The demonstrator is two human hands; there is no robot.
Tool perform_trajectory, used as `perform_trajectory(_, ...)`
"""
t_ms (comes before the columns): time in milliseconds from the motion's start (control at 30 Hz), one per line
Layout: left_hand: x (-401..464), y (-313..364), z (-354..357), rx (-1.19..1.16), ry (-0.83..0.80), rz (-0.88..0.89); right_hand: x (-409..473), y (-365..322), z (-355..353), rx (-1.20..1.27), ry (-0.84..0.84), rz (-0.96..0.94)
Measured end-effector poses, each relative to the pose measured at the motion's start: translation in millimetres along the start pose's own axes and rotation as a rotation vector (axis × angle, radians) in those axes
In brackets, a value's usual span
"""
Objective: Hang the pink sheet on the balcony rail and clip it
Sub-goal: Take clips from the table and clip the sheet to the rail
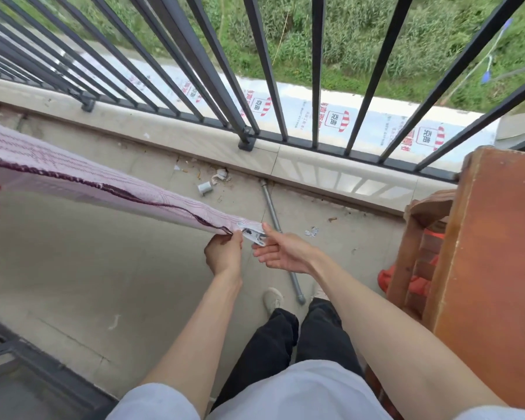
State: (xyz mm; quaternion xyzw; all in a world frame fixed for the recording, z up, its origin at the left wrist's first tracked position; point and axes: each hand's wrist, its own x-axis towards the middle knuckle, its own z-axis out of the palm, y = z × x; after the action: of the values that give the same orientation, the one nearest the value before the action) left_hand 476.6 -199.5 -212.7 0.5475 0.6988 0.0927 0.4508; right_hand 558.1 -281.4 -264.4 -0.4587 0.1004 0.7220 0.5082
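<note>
Left hand (224,253) pinches the pink sheet (73,174) edge; right hand (281,253), fingers relaxed, touches the clip (253,234).

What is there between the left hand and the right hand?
In the head view, a pale clip lies between them, at the pink sheet's corner. The left hand pinches that corner; the right hand's fingers touch the clip.

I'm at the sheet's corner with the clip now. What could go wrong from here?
1. The right hand has open fingers around the clip, so it may drop to the floor.
2. Only the left hand pinches the pink sheet at its corner; a slip could let that end sag onto the dirty floor.
3. The pipe lies by the feet, a possible trip.
</note>
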Motion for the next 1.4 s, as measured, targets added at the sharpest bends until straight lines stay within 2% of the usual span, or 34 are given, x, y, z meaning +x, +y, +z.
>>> perform_trajectory(100, -4, -6, -4, 0.161, -0.075, 0.105, -12, 8, 6, 0.015, 0.1, -0.063)
perform_trajectory(167, -16, -13, -11, 0.24, -0.134, 0.232, -28, 14, 12, -0.101, 0.235, -0.129)
perform_trajectory(267, -34, -32, -23, 0.353, -0.264, 0.568, -58, 39, 8, -0.573, 0.625, -0.28)
perform_trajectory(333, -42, -45, -29, 0.487, -0.388, 0.744, -84, 68, 1, -0.711, 0.86, -0.393)
perform_trajectory(467, -72, -63, -33, 0.821, -0.693, 1.139, -147, 148, -9, -0.765, 1.242, -0.474)
perform_trajectory(533, -94, -69, -27, 0.989, -0.803, 1.331, -176, 188, -13, -0.775, 1.409, -0.426)
perform_trajectory(633, -136, -79, -15, 1.188, -0.931, 1.54, -214, 242, -18, -0.692, 1.558, -0.305)
perform_trajectory(767, -190, -109, 8, 1.255, -1.085, 1.727, -253, 308, -33, -0.444, 1.659, -0.199)
perform_trajectory(967, -270, -171, 54, 1.385, -1.176, 1.883, -281, 362, -74, -0.123, 1.8, -0.172)
perform_trajectory(1167, -297, -215, 84, 1.346, -1.174, 1.857, -273, 355, -111, 0.01, 1.786, -0.141)
perform_trajectory(1300, -290, -220, 84, 1.197, -1.123, 1.827, -268, 354, -115, -0.049, 1.729, -0.105)
perform_trajectory(1400, -282, -213, 80, 1.167, -1.111, 1.759, -270, 353, -111, -0.115, 1.716, -0.17)
